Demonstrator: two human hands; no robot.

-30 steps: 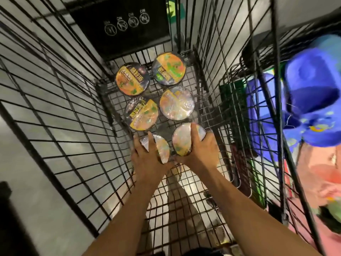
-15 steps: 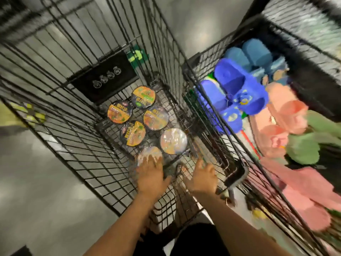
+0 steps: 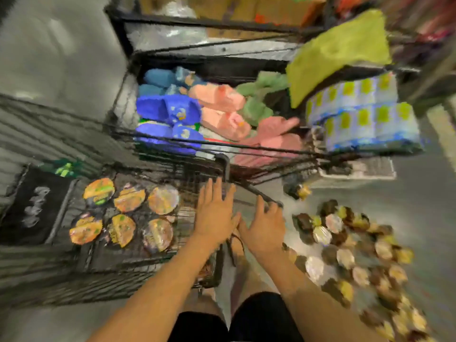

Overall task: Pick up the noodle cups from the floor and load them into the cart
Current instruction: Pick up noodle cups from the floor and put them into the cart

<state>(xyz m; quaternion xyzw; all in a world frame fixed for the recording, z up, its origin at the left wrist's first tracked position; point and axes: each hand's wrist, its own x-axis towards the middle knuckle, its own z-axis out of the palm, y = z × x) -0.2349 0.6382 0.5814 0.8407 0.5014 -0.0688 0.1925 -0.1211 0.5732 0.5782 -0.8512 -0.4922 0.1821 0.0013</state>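
Observation:
The view is blurred by motion. Several round-lidded noodle cups (image 3: 128,213) stand in two rows on the bottom of the black wire cart (image 3: 148,257) at the left. A heap of many more noodle cups (image 3: 350,255) lies on the grey floor at the right. My left hand (image 3: 216,213) is spread with straight fingers above the cart's near right corner and holds nothing. Close beside it, my right hand (image 3: 265,229) is also spread and bare, over the floor between the cart and the heap.
A wire bin (image 3: 172,144) of blue, pink and green slippers (image 3: 217,112) stands just beyond the cart. To its right are shrink-wrapped bottle packs (image 3: 362,114) and a green cloth (image 3: 340,50). Shelves run along the back. My legs and a sandalled foot (image 3: 237,245) are below the hands.
Both hands let go of the two nearest cups in the cart and drew back out, fingers spread. The view swung right, bringing the heap of cups on the floor into sight.

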